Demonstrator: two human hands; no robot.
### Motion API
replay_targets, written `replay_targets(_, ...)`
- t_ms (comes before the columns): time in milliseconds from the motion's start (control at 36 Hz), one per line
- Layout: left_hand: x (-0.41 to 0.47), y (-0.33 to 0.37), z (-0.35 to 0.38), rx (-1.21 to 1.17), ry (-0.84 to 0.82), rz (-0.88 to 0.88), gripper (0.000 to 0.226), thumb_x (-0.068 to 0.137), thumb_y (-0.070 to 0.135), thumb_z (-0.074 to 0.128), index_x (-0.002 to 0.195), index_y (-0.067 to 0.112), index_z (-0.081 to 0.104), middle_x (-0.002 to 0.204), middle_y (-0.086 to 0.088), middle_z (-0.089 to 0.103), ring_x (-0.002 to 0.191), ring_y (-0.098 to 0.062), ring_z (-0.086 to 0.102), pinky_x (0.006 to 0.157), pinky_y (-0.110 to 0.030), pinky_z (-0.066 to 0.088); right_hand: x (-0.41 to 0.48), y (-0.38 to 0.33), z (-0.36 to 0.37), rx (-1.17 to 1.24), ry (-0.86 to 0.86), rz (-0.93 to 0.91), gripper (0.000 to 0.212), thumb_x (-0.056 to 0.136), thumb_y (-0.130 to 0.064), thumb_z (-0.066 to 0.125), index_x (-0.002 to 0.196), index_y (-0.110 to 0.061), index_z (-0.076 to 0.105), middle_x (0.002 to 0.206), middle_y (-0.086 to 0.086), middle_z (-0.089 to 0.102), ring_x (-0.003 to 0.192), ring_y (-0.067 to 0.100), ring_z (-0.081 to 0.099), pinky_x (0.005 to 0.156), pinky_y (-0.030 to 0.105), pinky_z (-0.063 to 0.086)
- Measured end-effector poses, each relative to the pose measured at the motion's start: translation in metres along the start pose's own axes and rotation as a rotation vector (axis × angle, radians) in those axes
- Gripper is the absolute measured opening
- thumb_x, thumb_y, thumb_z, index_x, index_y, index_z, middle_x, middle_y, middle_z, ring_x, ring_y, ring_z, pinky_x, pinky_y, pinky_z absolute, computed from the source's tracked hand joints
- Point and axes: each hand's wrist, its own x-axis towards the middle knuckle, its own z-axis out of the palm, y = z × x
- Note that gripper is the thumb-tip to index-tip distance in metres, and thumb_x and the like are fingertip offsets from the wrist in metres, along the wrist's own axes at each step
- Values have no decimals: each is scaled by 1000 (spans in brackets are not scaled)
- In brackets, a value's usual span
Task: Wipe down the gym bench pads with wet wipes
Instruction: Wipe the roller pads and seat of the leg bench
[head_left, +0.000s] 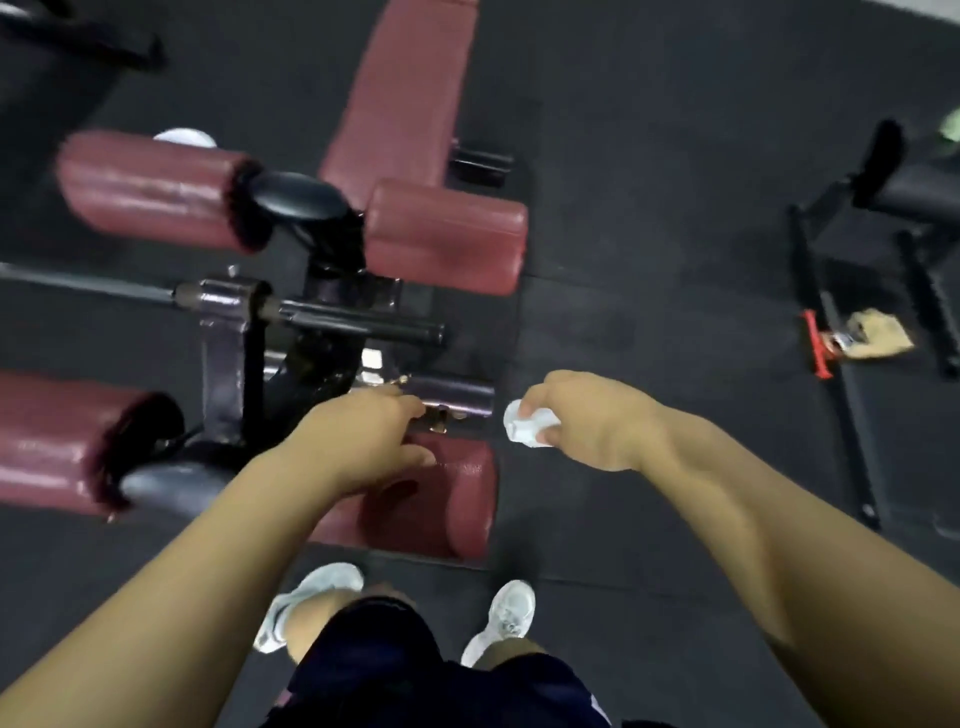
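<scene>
Right hand (587, 421) clutches wet wipe (527, 428); left hand (358, 436) on roller pad (452, 499), grip unclear.

I look down along a bench with four roller pads, both hands out ahead of me.
The long bench pad (410, 88) runs away from me at the far end. Nearer, the frame post (228, 343) stands in the middle, with the far left roller (150, 189) and far right roller (447, 236) behind it and the near left roller (62, 447) and near right roller (447, 499) before it. My left hand (358, 436) lies over the near right roller. My right hand (587, 421), just right of it over the floor (649, 208), holds a wipe (527, 428). My shoes (504, 618) stand below. Another machine (883, 234) sits far right.
</scene>
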Motion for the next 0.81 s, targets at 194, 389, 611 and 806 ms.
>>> replay_targets(194,-36,-1,31,-116,118,-245,70,79,56,63,139,27,42,141,5,40,129,-20,37,102,-36,39,34,-13,-7,-121,-63,-262,33,95,-24,52,127,-32,53,110,-6,47,103,18,53,84,30,45)
replay_targets(389,-40,-13,49,-174,189,-270,84,72,48,73,145,28,35,155,-1,20,141,-22,16,114,-33,23,65,-38,4,-158,-94,-349,36,95,-25,49,130,-34,51,114,-6,47,104,17,53,89,36,46)
replay_targets(611,-52,-10,67,-334,371,-386,89,71,49,75,144,19,36,153,-1,24,140,-19,19,113,-26,16,89,-60,12,-104,-60,-498,35,96,-28,50,131,-32,50,117,-8,47,109,13,49,92,27,41)
replay_targets(806,-67,3,84,-576,479,-692,86,77,51,69,147,26,26,143,0,26,132,-21,27,108,-31,31,112,-87,10,-77,-27,-682,30,94,-34,53,124,-30,56,110,-4,49,104,17,52,91,32,42)
